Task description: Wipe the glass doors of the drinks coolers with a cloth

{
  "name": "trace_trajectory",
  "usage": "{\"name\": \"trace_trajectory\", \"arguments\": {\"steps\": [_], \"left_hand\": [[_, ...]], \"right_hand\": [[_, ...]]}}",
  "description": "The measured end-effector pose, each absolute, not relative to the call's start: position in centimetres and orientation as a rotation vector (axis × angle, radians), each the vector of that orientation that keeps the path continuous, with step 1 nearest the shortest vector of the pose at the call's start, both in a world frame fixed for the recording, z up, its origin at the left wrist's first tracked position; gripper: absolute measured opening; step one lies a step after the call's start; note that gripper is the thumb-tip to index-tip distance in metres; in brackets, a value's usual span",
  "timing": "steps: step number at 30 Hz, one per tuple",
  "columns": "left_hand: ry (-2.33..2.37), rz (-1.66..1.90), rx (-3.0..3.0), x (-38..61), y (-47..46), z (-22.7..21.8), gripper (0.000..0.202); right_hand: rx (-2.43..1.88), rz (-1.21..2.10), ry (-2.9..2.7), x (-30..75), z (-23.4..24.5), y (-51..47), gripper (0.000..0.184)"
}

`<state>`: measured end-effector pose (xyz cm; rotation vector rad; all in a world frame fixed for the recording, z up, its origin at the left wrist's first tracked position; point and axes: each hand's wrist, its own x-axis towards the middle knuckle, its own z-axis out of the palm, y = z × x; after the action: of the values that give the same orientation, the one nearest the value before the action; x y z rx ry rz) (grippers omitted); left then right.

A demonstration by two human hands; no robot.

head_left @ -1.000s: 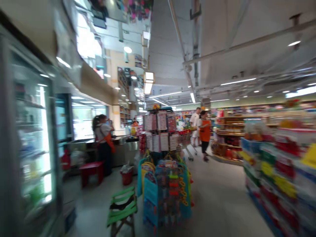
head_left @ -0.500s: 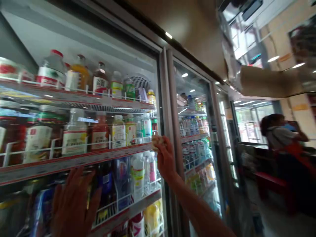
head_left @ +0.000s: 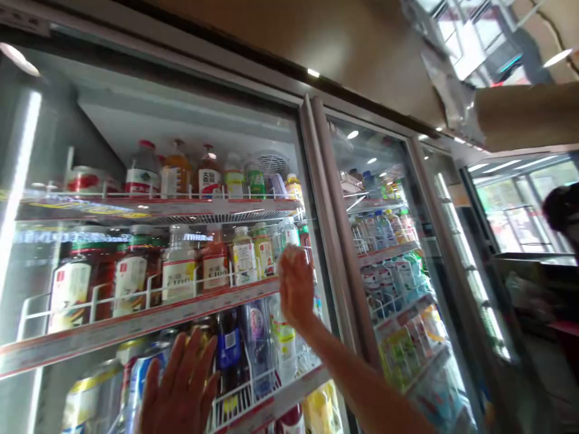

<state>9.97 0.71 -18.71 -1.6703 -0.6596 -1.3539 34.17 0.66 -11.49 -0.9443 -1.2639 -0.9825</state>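
My right hand is raised against the glass door of a drinks cooler, left of the door's frame. Its fingers press a pale crumpled cloth to the glass; most of the cloth is hidden and the hand is slightly blurred. Lower down, my left hand is held up with fingers spread and nothing in it, at or close to the same glass. Behind the door stand bottles on shelves, among them an orange juice bottle and a dark bottle with a blue label.
A metal door frame parts this door from a second cooler door, also stocked with bottles. Brown panelling runs above. A cardboard box juts out at the upper right, and part of a person shows at the right edge.
The view has shifted, showing more of the cooler's left side. My right hand has moved left with the cloth, away from the door frame. My left hand stays spread and low.
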Motion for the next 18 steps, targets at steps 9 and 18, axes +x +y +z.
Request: {"name": "trace_trajectory", "arguments": {"steps": [9,18], "left_hand": [[-0.634,-1.367,-1.69,9.7,1.2,-19.1,0.056],[-0.659,-1.445,-1.724,10.4,0.2,-18.8,0.056]], "right_hand": [[-1.052,-0.976,-1.201,38.0,-6.4,0.8,0.047],[-1.119,-1.173,-1.35,39.2,-31.3,-0.5,0.061]]}}
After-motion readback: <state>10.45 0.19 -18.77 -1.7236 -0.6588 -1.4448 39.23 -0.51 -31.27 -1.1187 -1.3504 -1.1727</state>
